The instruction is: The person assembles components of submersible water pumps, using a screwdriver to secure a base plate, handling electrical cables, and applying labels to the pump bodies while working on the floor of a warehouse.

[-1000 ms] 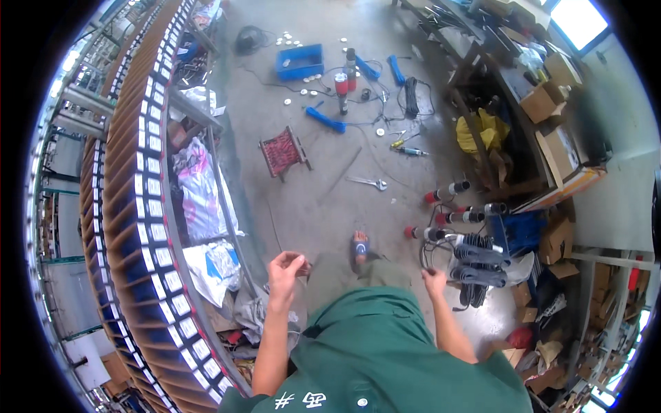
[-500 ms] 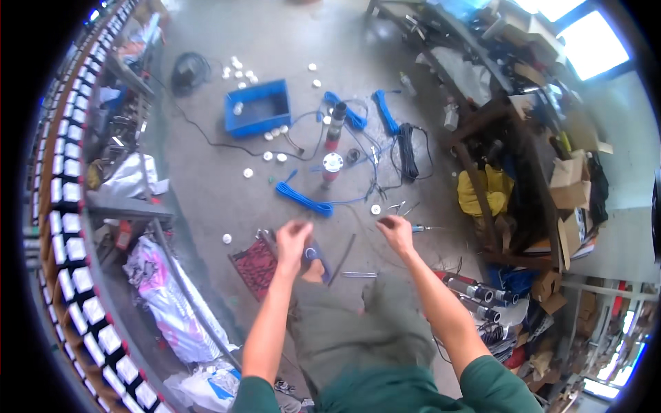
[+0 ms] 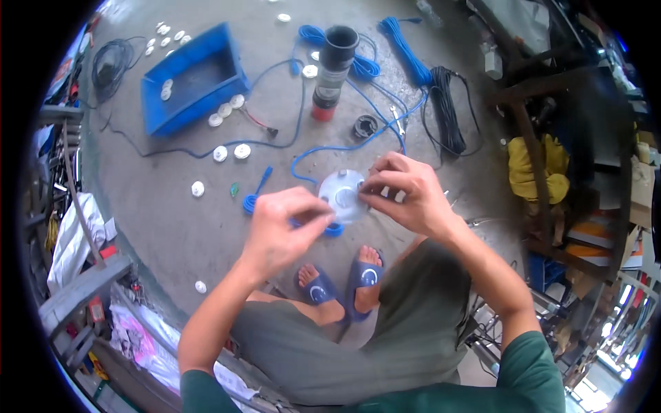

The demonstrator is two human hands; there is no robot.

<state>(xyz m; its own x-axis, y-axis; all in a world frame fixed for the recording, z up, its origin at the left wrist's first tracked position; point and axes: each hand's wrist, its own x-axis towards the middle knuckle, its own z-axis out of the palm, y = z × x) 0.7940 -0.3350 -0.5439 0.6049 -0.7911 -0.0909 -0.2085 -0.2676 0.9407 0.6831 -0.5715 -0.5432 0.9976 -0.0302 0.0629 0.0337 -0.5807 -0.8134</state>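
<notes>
A round pale grey end cap (image 3: 342, 196), with small notches round its rim, faces up between my hands; what is beneath it is mostly hidden. At its left edge, my left hand (image 3: 279, 224) has thumb and fingers drawn together. My right hand (image 3: 406, 189) pinches at the right edge, fingers bent. Anything small in either pinch is too hard to make out. Behind the cap stands a dark and clear cylinder with a red base (image 3: 334, 72). A black ring-shaped part (image 3: 365, 126) lies on the floor beside it.
A blue plastic bin (image 3: 155, 110) sits far left, with white round caps (image 3: 242, 151) scattered around it. Coiled blue cable (image 3: 406, 51), coiled black cable (image 3: 449, 110) and a wrench (image 3: 397, 118) lie on the floor. A dark shelf frame (image 3: 523, 131) borders the right.
My view has come lower and closer to the floor things, and my knees are now bent. Both hands have moved from mid-air to either side of the round end cap.
</notes>
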